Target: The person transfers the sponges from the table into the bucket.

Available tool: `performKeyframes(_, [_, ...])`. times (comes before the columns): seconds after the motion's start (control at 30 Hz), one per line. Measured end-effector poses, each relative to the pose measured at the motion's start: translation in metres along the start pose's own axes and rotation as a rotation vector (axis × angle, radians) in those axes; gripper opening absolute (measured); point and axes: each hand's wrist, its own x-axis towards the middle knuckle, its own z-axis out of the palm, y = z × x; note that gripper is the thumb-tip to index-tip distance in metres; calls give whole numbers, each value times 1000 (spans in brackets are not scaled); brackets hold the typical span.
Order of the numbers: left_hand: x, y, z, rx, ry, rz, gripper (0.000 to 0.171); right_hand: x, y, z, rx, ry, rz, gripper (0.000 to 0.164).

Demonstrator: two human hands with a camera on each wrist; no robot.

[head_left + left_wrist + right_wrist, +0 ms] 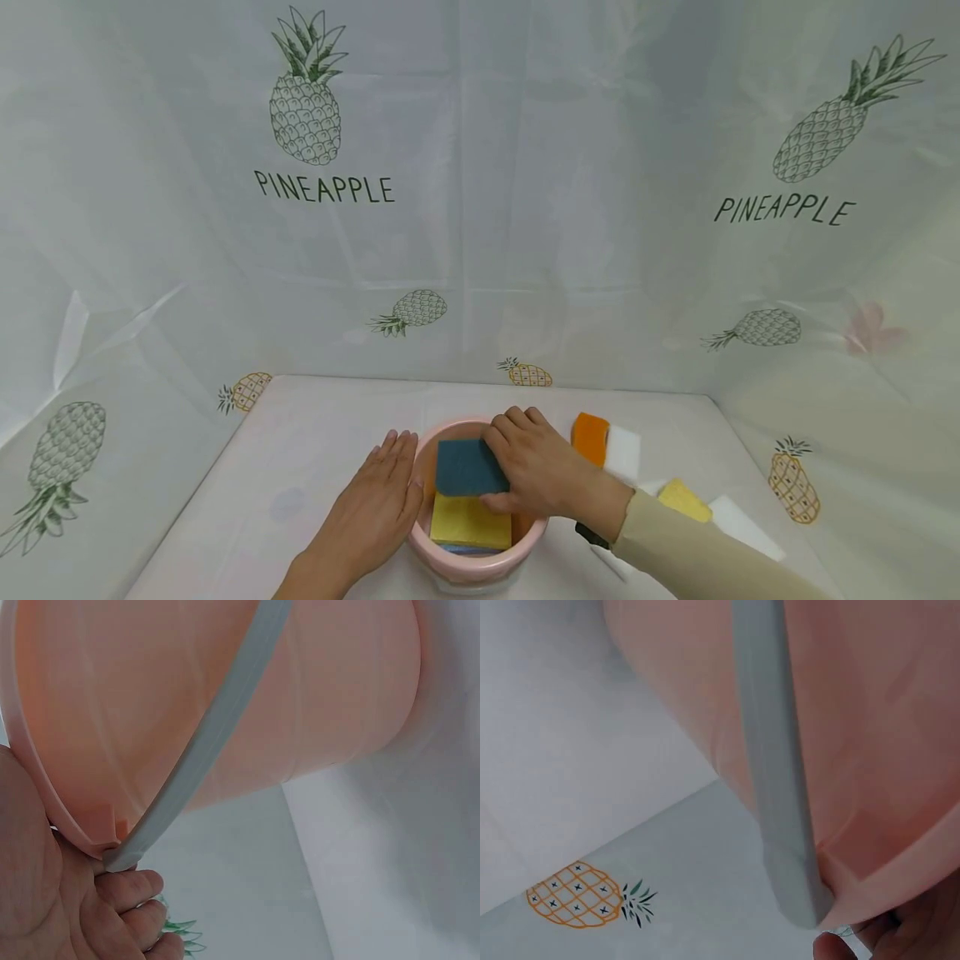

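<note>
A pink bucket [480, 568] with a grey handle [202, 750] stands on the table. My right hand [536, 467] reaches over its right rim and grips a dark teal scouring sponge [467, 468] between thumb and fingers. Below that sponge, inside the bucket, lies a yellow sponge [471, 522], with a bluish edge of something under it. Against the left rim rests my left hand [375, 500], its fingers straight. The left wrist view shows this hand [97, 907] beside the handle's joint. In the right wrist view the sponge is hidden and only some fingers [922, 922] show.
Right of the bucket lie an orange sponge [590, 438], a white sponge [622, 453], a yellow piece [685, 499] and another white piece [746, 527]. A dark object [592, 534] is partly hidden under the right forearm. A pineapple-printed sheet [525, 208] hangs behind the table.
</note>
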Motion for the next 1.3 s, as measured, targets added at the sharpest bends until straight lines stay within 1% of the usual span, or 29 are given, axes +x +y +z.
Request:
performKeyframes(0.2, [0, 0, 0, -13, -6, -9, 57, 4, -3, 1, 2, -108, -3, 76])
performKeyframes(0.33, [0, 0, 0, -22, -15, -15, 57, 7, -5, 1, 9, -158, 1, 79])
performKeyframes(0.57, [0, 0, 1, -18, -14, -14, 57, 10, -7, 4, 14, -185, 15, 80])
performKeyframes(0.87, [0, 0, 1, -27, 4, -15, 57, 10, -8, 4, -15, -205, 15, 84])
performKeyframes(1.0, [1, 0, 2, -23, 15, -16, 57, 9, -7, 4, -21, -201, 8, 83])
performKeyframes(1.1, [0, 0, 2, -21, 20, -16, 57, 8, -7, 4, -26, -180, 0, 79])
performKeyframes(1.2, [0, 1, 2, -23, 21, -18, 58, 6, -6, 5, -33, -139, -11, 73])
performKeyframes(1.3, [0, 1, 3, -25, 19, -25, 58, 3, -5, 5, -35, -68, -18, 62])
